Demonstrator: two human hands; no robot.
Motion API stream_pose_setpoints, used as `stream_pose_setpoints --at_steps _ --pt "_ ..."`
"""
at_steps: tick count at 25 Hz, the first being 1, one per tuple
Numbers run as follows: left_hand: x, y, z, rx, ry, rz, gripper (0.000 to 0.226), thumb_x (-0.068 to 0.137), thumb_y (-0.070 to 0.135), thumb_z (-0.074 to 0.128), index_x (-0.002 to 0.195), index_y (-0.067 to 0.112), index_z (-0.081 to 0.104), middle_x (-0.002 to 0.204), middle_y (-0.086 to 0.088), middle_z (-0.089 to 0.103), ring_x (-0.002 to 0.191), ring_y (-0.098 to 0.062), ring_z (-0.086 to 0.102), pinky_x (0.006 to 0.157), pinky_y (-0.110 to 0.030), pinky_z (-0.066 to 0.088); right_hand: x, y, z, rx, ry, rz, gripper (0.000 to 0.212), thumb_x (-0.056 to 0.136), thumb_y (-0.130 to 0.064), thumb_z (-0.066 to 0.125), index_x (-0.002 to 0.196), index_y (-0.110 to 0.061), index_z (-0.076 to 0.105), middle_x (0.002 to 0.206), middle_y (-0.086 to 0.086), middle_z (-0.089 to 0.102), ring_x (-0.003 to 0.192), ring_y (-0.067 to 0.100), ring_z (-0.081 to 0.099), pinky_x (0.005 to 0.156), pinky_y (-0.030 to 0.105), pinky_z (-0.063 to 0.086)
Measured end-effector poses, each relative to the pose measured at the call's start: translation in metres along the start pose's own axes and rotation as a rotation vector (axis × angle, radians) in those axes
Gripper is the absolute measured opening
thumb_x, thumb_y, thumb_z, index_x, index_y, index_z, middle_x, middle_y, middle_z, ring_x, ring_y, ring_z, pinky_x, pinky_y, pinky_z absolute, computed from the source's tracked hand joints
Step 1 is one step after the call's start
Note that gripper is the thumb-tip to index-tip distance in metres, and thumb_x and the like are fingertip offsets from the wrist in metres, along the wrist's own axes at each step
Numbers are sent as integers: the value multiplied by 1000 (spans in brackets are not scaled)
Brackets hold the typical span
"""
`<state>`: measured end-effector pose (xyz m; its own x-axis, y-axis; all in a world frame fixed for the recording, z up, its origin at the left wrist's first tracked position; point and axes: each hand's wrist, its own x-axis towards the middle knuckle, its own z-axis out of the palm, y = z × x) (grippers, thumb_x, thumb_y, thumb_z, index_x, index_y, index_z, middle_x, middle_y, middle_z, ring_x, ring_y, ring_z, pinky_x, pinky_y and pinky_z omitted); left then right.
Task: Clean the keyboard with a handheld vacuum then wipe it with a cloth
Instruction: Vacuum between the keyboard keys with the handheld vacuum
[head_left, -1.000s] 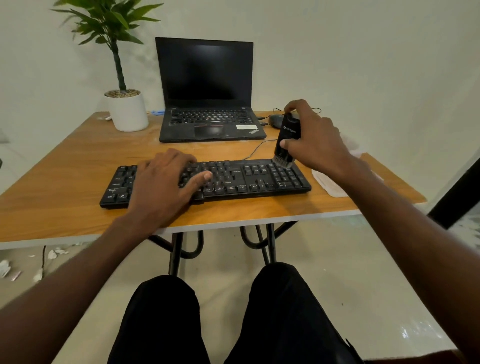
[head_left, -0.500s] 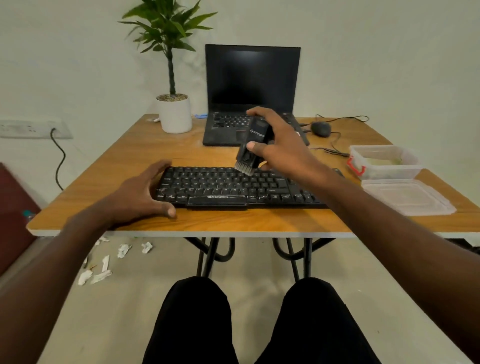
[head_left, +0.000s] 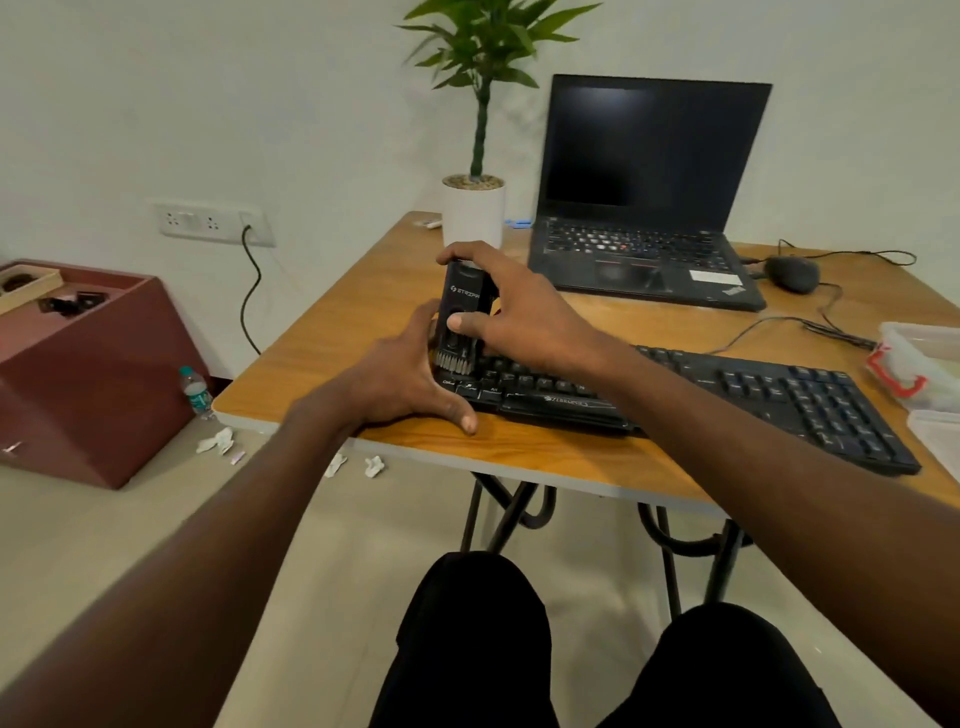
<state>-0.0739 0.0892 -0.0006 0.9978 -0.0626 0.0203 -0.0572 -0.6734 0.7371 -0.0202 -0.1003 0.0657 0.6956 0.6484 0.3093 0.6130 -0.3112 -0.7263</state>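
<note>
Both hands work at the left end of the keyboard (head_left: 675, 395), so the vacuuming step looks to be in hand, with the cloth wipe not yet begun. The right hand (head_left: 519, 317) grips the handheld vacuum (head_left: 462, 317) upright, fingers curled over its top and thumb pressed on its front, its brush touching the keys at the keyboard's nine o'clock end. The left hand (head_left: 405, 374) lies mostly open at that same edge, thumb stretched along the table (head_left: 363, 312) at the keyboard's near corner, fingers hidden behind the vacuum; whether they touch it I cannot tell. Next, I judge, the brush needs sweeping toward three o'clock, row by row, while the left hand steadies the board.
</note>
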Motion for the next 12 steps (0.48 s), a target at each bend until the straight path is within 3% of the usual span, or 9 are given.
stream_pose_setpoints --at_steps 4,8,12 --pt "0 1 -1 37 -8 -17 153 37 74 98 160 44 12 167 5 40 152 -29 39 123 -53 37 12 -9 -18 -309 -273 6 68 83 -15 78 137 -39 43 121 -5 58 101 9 62 72 17 51" --pt "1 2 0 37 -5 -29 153 37 77 98 159 46 12 160 3 48 147 -28 45 120 -52 42 15 -25 -5 -354 -214 -77 68 80 -12 78 133 -39 45 115 -6 60 99 14 63 81 36 60" --pt "1 2 -1 81 2 -32 157 33 84 94 160 44 10 163 3 44 152 -30 39 122 -54 39 9 -23 -15 -445 -347 -86 69 81 -11 77 132 -40 41 114 -8 59 97 12 63 75 32 58"
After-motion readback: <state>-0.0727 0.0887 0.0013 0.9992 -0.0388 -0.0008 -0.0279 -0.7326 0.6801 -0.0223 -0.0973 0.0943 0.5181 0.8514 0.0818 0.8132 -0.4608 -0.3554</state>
